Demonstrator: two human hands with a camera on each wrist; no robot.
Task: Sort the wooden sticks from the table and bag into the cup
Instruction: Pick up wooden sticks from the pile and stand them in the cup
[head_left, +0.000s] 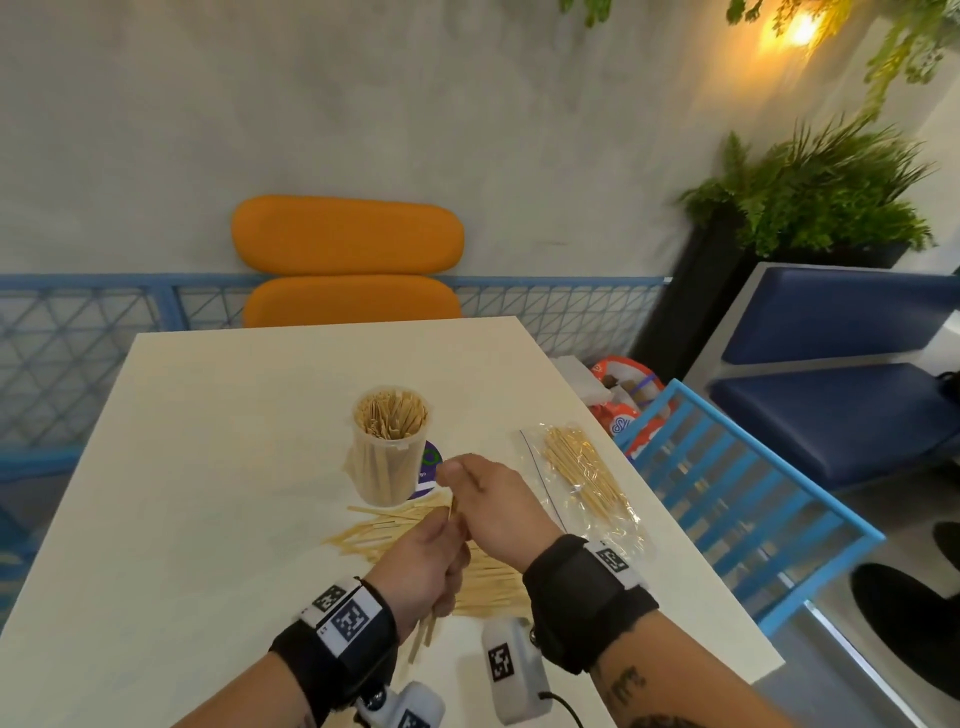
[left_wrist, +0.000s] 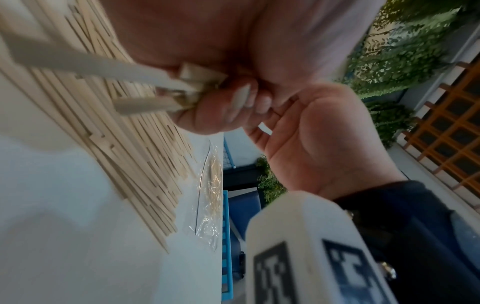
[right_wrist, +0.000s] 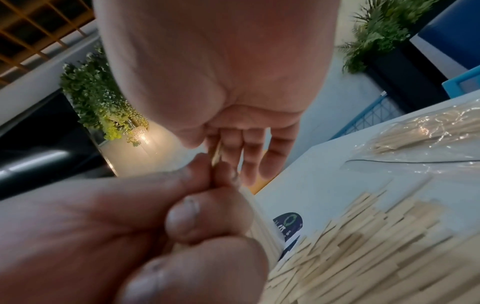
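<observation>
Gathering a bundle: the left hand (head_left: 423, 564) is clamped round several sticks (left_wrist: 145, 105), held upright, probably to square their ends. The right hand (head_left: 488, 501) pinches one stick at its top. Beyond both hands stands the cup (head_left: 389, 447); below them lies the loose pile (head_left: 488, 584); right of the right hand, the bag (head_left: 584, 480) on the surface (head_left: 182, 493).
</observation>
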